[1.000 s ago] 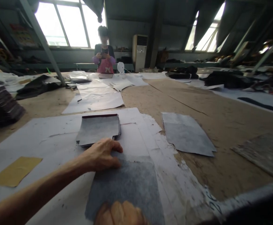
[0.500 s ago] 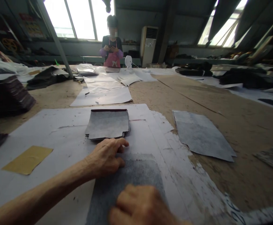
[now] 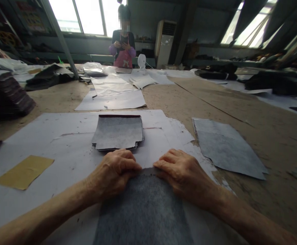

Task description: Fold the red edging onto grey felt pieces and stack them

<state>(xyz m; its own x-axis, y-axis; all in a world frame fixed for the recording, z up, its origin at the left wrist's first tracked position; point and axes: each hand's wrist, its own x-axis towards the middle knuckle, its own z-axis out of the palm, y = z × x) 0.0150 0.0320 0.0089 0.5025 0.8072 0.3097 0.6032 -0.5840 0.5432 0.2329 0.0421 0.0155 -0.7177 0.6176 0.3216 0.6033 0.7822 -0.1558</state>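
A dark grey, felt-like sheet (image 3: 145,214) lies flat in front of me, its far edge showing as a paler strip. My left hand (image 3: 115,172) is closed on the left part of that edge, thumb below and fingers above. The right part is pinched the same way by my right hand (image 3: 182,172). Only a short gap separates the two sets of fingertips. Just beyond my left hand sits a small stack of grey pieces (image 3: 119,132) with a dark red strip along its back. The corners under my fingers are hidden.
White paper (image 3: 71,149) covers the brown table (image 3: 174,98). A yellow-brown piece (image 3: 24,172) lies left, more grey sheets (image 3: 227,146) right, and a tall dark stack (image 3: 6,95) far left. Across the table stands a person (image 3: 124,51) near a small white fan (image 3: 142,61).
My right hand has moved from the near part of the grey sheet to its far edge. My left hand stays near that edge, now pinching it. The view has shifted slightly.
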